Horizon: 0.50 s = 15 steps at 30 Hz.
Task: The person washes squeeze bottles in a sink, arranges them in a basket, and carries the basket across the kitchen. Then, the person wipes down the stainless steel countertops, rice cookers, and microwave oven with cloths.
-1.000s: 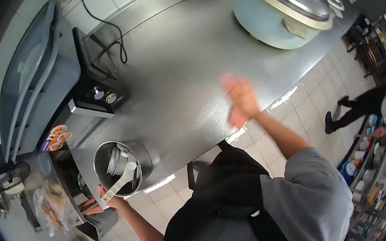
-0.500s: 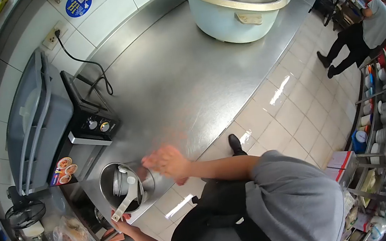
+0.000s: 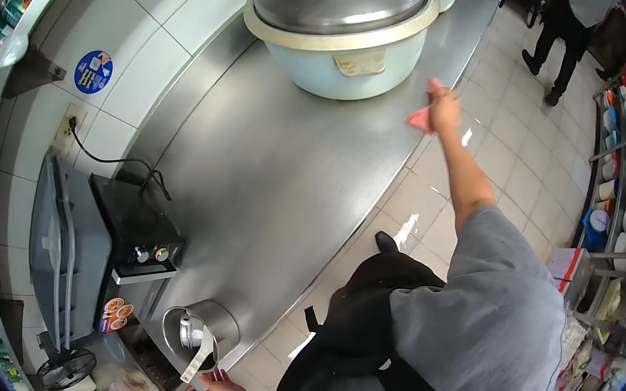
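One pink cloth (image 3: pixel 419 121) gripped by the right hand (image 3: pixel 444 110) at a steel counter (image 3: pixel 287 175) edge, left hand (image 3: pixel 222 385) held with fingers open, beside a metal pot (image 3: pixel 224 324)

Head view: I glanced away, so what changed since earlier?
The right hand, holding a pink cloth, swept toward the cylindrical steel pot, then back along the metal counter toward the round, pale-blue, steel-lidded cooker. The left hand stayed beside the pot; pot and cooker stayed put.
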Each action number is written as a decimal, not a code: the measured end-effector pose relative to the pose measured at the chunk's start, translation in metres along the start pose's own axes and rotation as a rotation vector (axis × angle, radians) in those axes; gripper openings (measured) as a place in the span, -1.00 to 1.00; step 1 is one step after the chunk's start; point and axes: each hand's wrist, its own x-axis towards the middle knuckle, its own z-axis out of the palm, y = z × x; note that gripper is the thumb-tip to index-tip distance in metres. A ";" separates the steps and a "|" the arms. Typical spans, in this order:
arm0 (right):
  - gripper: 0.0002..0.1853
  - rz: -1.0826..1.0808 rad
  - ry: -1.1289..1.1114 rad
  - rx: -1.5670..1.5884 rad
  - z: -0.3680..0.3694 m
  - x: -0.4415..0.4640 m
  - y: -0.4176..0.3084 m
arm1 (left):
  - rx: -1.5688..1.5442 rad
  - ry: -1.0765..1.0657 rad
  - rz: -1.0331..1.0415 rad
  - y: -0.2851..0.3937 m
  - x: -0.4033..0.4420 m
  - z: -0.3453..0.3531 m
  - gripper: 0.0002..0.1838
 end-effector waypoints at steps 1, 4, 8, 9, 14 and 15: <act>-0.58 0.228 -0.048 0.199 0.002 0.035 0.012 | -0.013 0.018 0.021 -0.001 -0.007 0.007 -0.49; -0.47 0.247 0.268 0.540 0.004 0.079 0.000 | 0.151 0.075 0.076 -0.009 -0.002 0.015 -0.46; -0.33 -0.175 0.096 0.331 0.061 -0.010 -0.076 | 0.183 0.179 0.054 -0.002 -0.017 0.043 -0.39; -0.31 -0.261 0.139 0.292 0.064 -0.051 -0.100 | 0.146 0.171 0.038 0.003 -0.026 0.049 -0.38; -0.78 -0.444 -0.915 0.717 -0.008 -0.146 -0.136 | 0.032 0.089 0.072 0.002 -0.036 0.056 -0.40; -0.78 -0.465 -0.912 0.714 -0.008 -0.131 -0.141 | 0.008 0.085 0.066 0.005 -0.042 0.059 -0.41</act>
